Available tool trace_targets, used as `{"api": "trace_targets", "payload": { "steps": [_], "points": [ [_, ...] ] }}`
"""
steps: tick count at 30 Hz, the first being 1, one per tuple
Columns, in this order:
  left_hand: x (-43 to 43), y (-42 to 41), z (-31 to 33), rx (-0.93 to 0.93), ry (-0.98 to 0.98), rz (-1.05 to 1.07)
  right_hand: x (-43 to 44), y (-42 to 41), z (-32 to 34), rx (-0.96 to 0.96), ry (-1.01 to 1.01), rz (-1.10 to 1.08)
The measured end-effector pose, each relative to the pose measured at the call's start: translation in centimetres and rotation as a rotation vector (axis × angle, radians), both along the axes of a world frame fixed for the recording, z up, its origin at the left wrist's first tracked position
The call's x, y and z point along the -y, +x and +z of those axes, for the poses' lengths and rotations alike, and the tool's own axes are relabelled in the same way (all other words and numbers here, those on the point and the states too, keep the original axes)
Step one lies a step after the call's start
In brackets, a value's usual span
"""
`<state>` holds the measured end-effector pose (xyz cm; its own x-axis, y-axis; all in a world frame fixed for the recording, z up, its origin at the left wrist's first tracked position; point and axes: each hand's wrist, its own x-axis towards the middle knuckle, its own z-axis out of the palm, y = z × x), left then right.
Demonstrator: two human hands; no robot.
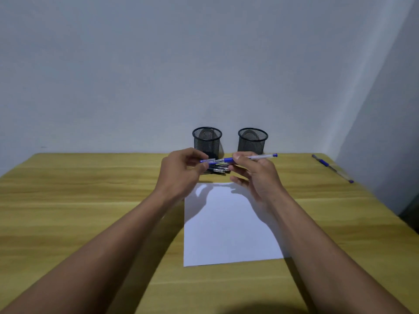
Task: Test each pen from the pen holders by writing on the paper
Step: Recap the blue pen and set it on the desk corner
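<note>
Any print on the pens is too small for me to read. My right hand (254, 173) pinches a clear-barrelled pen with a blue grip (260, 156), held level above the far edge of the white sheet of paper (226, 227). My left hand (181, 171) pinches a small clear-and-blue pen cap (209, 160) just beside the pen's tip; whether they touch I cannot tell. Behind my fingers a pile of similar pens (221, 170) lies partly hidden on the yellow wooden table (90, 189), before two black mesh pen holders, left (207, 141) and right (252, 141). Another blue-gripped pen (332, 168) lies blurred near the table's far right edge.
</note>
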<state>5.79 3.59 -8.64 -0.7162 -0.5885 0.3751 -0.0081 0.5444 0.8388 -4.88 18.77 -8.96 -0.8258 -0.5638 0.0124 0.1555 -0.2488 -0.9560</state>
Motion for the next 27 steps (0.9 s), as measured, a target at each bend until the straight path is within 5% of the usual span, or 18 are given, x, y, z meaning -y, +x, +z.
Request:
{"api": "trace_targets", "payload": {
  "steps": [11, 25, 27],
  "points": [
    [-2.7, -0.5, 1.6, -0.124, 0.479, -0.191, -1.8, 0.0, 0.8, 0.005, -0.05, 0.027],
    [-3.0, -0.4, 1.3, -0.061, 0.528, -0.15, -3.8, -0.6, 1.4, -0.074, -0.028, 0.045],
    [-2.6, -0.3, 1.4, -0.066, 0.531, -0.128, -5.2, -1.5, 2.2, -0.195, 0.013, -0.016]
  ]
}}
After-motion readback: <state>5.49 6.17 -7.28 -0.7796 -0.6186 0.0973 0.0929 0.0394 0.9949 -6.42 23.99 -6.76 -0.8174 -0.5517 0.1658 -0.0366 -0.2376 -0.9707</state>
